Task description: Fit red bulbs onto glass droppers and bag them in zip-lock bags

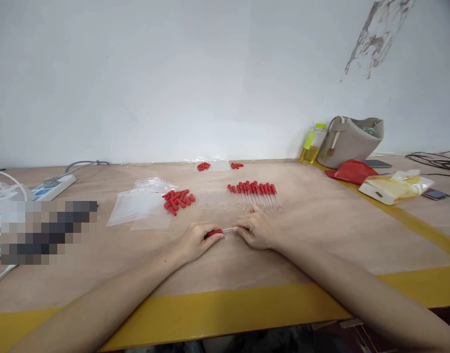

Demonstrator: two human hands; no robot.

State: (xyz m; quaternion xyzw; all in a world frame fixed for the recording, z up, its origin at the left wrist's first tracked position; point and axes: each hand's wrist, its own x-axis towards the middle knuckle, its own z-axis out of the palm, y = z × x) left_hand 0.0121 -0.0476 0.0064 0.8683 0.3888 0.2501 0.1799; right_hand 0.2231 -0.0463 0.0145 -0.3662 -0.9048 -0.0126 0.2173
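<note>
My left hand (199, 240) covers part of a red rubbery bulb (214, 232), and my right hand (257, 231) hides the far end of a slim clear tube (228, 230); glass or plastic, I can't tell. A pixelated patch (48, 233) masks the worktop (217, 274) at far left. I have my left fingers clamped on the bulb and my right pinching the tube, which spans the gap between them. Beyond lie matte loose bulbs (177, 200), a see-through tube row (211, 199) and red-topped droppers (253, 188).
</note>
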